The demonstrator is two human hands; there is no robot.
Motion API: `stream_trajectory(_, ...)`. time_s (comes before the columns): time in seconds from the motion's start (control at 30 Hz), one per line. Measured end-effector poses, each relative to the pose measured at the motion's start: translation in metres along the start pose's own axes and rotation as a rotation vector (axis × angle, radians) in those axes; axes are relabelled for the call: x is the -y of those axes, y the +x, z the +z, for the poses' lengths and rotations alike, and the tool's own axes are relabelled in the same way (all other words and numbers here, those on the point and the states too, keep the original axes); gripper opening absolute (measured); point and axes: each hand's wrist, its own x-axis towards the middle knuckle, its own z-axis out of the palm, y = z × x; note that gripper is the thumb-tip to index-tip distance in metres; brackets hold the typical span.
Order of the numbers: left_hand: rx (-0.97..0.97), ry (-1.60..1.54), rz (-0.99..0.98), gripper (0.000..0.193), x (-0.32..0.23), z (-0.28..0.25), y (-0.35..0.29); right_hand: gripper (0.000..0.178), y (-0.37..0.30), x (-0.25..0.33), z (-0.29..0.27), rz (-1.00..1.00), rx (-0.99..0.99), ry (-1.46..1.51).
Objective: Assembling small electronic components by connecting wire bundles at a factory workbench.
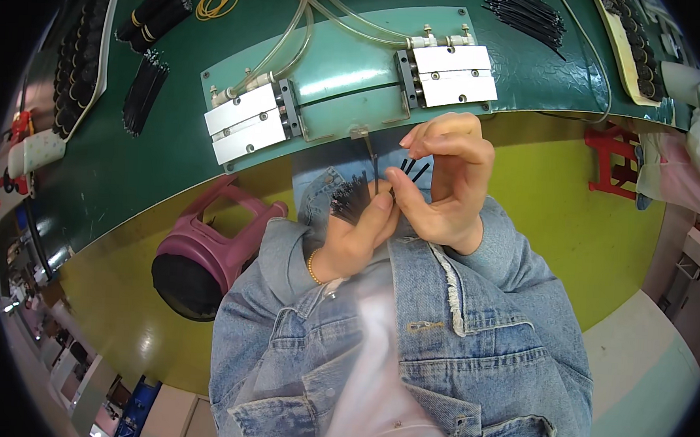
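In front of my chest, my left hand is closed around a bundle of thin black cable pieces, their shiny ends fanned out to the left. One thin dark strand stands up from its thumb toward a small clear nozzle at the fixture's front edge. My right hand is close beside it, fingers curled, with the thumb tip apart from the index finger. A few short black ends show in that gap; whether they belong to the left hand's bundle, I cannot tell.
A green fixture plate with silver clamp blocks and air hoses lies on the green table. Around it are black cable bundles, rubber bands and filled trays. A purple stool stands left, a red stool right.
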Motion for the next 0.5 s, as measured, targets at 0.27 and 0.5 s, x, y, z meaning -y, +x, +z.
stream_trajectory(0.27,-0.022,-0.007,-0.014,0.025,-0.0013,0.0016,-0.0015,0.049,-0.0011,-0.002,0.0005,-0.017,0.003,-0.008)
stream_trajectory(0.5,-0.047,-0.027,-0.018,0.025,-0.0017,0.0039,-0.0014,0.048,-0.0005,-0.0008,0.0001,-0.003,-0.002,-0.016)
